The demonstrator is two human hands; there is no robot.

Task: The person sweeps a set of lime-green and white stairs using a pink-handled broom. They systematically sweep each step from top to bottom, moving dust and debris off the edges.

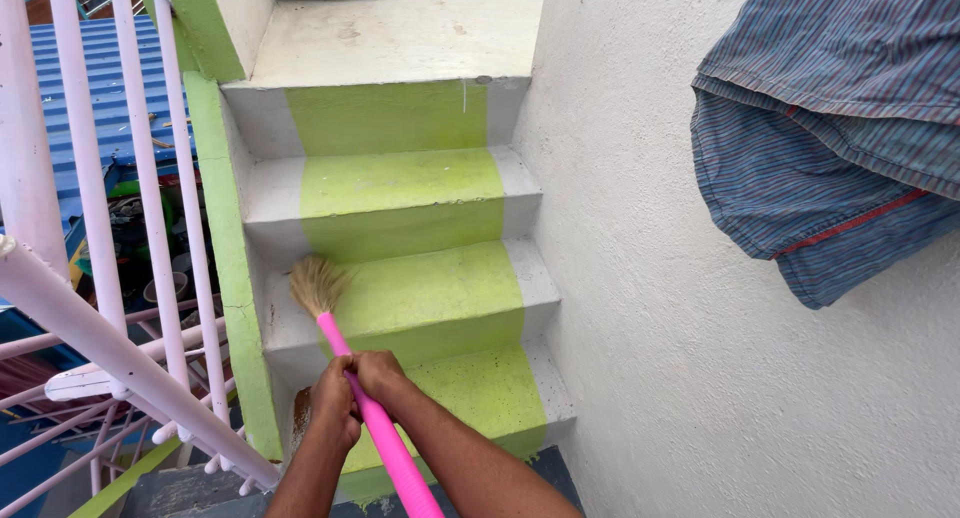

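Gripping pink broom handle (385,443): left hand (333,403), right hand (378,375); bristles (318,284) on green-striped step (430,298).

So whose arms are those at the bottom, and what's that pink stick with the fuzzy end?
Those arms belong to a person wearing a small camera on their head, so the one picture looks down just as they do. Both the left hand and the right hand wrap a grip round the bright pink plastic broom handle. The fuzzy part is the straw-coloured bristle head, resting on a step of the grey concrete stairs with a green painted stripe. To the left stands a pale pink metal railing. On the right, a blue striped cloth hangs against the rough white wall.
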